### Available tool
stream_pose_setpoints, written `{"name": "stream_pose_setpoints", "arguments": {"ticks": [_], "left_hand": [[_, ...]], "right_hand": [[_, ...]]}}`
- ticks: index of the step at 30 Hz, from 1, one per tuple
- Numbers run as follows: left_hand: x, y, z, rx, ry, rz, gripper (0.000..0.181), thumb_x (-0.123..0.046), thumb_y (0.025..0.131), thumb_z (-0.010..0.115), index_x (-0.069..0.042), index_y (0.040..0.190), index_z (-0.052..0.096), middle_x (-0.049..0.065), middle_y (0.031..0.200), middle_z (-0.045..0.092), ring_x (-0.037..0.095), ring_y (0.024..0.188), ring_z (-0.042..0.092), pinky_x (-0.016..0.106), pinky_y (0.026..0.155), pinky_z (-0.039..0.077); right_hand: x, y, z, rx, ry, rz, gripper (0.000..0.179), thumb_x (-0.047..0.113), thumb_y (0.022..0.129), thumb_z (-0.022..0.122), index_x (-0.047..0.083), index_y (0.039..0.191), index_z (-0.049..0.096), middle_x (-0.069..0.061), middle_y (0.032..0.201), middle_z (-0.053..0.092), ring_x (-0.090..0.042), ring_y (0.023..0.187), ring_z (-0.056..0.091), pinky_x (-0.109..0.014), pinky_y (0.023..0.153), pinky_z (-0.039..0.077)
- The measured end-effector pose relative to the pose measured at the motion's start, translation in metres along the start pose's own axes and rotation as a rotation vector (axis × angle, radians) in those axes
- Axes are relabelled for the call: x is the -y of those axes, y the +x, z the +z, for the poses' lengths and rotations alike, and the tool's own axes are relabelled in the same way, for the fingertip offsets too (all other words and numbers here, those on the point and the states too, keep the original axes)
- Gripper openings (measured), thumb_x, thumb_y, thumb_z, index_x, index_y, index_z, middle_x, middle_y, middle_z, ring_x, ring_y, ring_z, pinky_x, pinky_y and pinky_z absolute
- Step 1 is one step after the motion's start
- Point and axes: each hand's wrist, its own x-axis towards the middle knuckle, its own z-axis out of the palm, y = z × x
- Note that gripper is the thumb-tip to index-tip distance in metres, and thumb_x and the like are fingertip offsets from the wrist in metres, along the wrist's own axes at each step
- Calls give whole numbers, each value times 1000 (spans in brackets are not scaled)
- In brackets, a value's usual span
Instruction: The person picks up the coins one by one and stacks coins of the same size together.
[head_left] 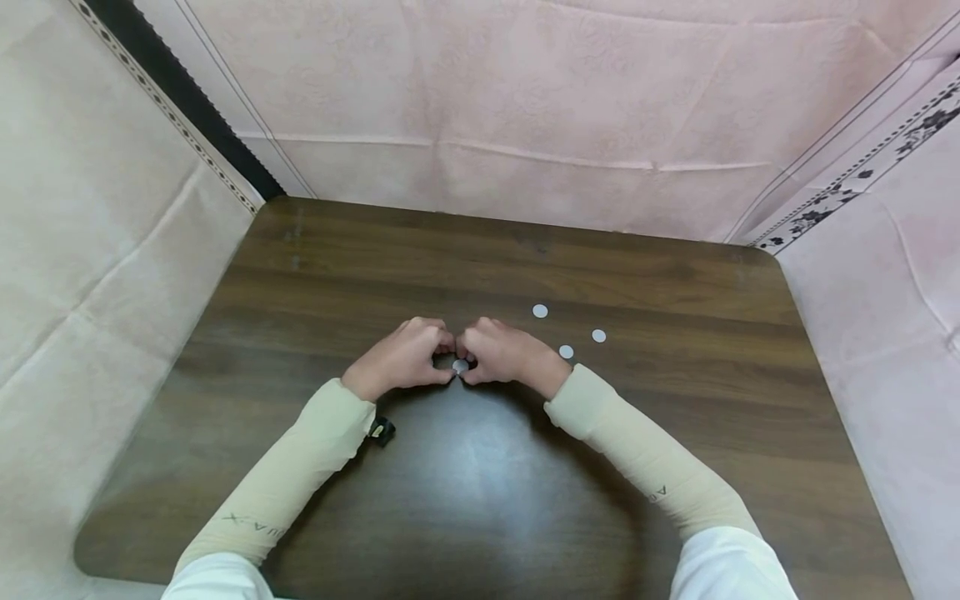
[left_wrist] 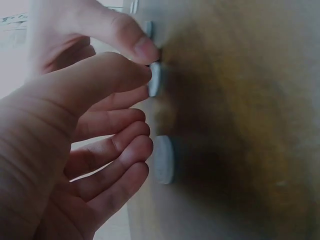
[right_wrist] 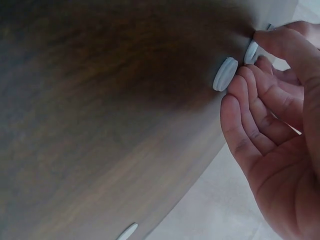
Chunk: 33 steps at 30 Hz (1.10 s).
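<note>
A small white disc (head_left: pixel 461 365) lies on the wooden table between both hands. My left hand (head_left: pixel 408 354) pinches its edge with thumb and forefinger, the other fingers curled. From the opposite side my right hand (head_left: pixel 506 354) also pinches at it, thumb tips nearly meeting. The left wrist view has this disc (left_wrist: pixel 155 80) under the thumbs, while another thick disc (left_wrist: pixel 164 160) lies beside the left hand's outer fingers. Near the right fingertips, the right wrist view has a disc with a grooved edge (right_wrist: pixel 226 75). The fingers partly hide the pinched disc.
Three more white discs lie right of the hands: a far one (head_left: pixel 540 311), a right one (head_left: pixel 598 336) and one by the right wrist (head_left: pixel 566 352). A small black object (head_left: pixel 382 431) sits at the left cuff. Pale cloth (head_left: pixel 525 100) surrounds the brown table (head_left: pixel 465 517).
</note>
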Motion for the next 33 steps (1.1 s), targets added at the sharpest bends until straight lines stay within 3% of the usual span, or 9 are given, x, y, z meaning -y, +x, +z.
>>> {"name": "stream_pose_setpoints", "arguments": {"ticks": [5, 10, 19, 25, 33], "left_hand": [[1, -1, 5, 4, 9, 24, 6, -14, 89, 82, -13, 93, 79, 1, 85, 64, 11, 77, 51, 27, 68, 48], [2, -1, 8, -12, 2, 85, 3, -14, 91, 81, -13, 94, 81, 1, 85, 65, 12, 77, 54, 27, 69, 50], [1, 0, 9, -10, 5, 101, 6, -16, 95, 77, -12, 91, 81, 2, 87, 66, 14, 77, 60, 26, 69, 53], [2, 1, 10, -25, 9, 112, 3, -13, 92, 81, -11, 93, 82, 3, 91, 70, 14, 81, 65, 29, 73, 56], [2, 0, 10, -40, 24, 107, 9, -13, 91, 82, -9, 98, 83, 3, 95, 73, 14, 84, 66, 31, 77, 58]], "right_hand": [[-1, -2, 0, 0, 38, 13, 13, 16, 92, 79, 7, 85, 73, 4, 69, 59, -8, 63, 51, -22, 62, 44], [-2, -5, 2, -3, 60, 37, 12, 18, 93, 80, 7, 95, 77, -2, 87, 72, -10, 74, 64, -25, 71, 55], [-7, -7, 5, 3, 87, 35, 16, 18, 94, 80, 5, 103, 77, -7, 100, 75, -14, 89, 71, -26, 79, 59], [-14, -22, -16, 2, 67, 29, 21, 16, 94, 80, 1, 107, 75, -11, 104, 75, -19, 95, 73, -29, 84, 61], [-30, -63, -54, -34, 22, 89, 24, 12, 95, 78, -3, 112, 74, -15, 108, 75, -25, 99, 73, -38, 88, 62]]}}
